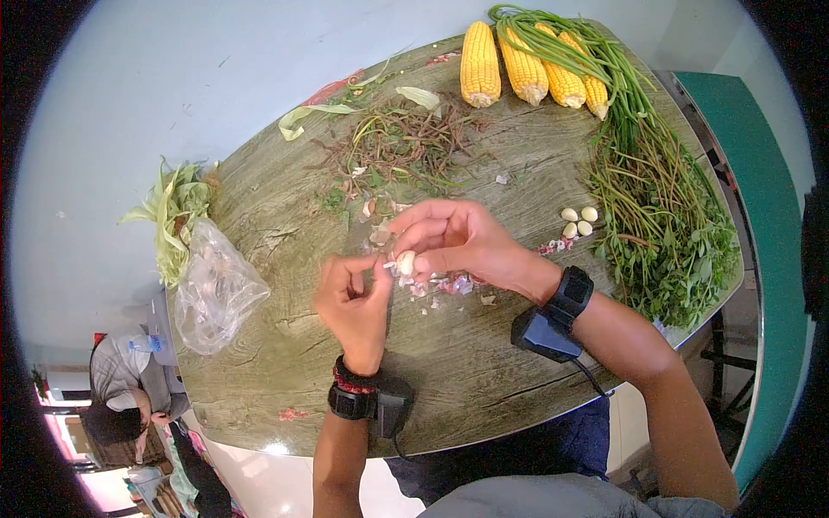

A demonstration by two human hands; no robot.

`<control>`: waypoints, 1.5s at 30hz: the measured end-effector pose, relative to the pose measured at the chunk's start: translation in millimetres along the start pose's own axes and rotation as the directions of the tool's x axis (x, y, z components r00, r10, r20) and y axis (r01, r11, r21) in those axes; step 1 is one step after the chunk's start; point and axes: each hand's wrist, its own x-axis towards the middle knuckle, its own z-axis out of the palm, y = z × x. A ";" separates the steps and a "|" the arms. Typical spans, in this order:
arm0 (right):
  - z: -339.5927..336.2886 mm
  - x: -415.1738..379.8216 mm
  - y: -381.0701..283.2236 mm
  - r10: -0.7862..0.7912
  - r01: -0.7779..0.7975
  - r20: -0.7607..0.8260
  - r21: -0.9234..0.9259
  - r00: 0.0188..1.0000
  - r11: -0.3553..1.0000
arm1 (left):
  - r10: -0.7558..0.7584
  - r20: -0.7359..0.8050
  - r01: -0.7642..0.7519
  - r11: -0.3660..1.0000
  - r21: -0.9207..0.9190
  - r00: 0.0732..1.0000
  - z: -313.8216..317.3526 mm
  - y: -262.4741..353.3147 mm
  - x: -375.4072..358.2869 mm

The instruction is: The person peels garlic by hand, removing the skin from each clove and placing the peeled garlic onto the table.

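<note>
My right hand (462, 240) holds a pale garlic clove (405, 262) between thumb and fingers, above the middle of the wooden table (285, 345). Close on its left, my left hand (356, 302) is pinched at a small whitish bit of skin at the clove's edge. Scraps of white and purple garlic skin (458, 283) lie under and beside the hands. Several peeled cloves (579, 222) sit together to the right of my right hand.
Corn cobs (480, 65) lie at the back right, beside long green vegetables (661, 207). Stem trimmings (406, 142) are heaped behind my hands. A clear plastic bag (216, 289) and corn husks (177, 216) lie at left. Another person (129, 388) is at the lower left.
</note>
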 end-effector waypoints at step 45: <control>8.2 -3.9 4.1 -0.210 0.082 -0.144 -0.603 0.967 0.794 | 0.101 0.084 -0.094 0.992 -0.083 0.991 0.7 4.0 -0.6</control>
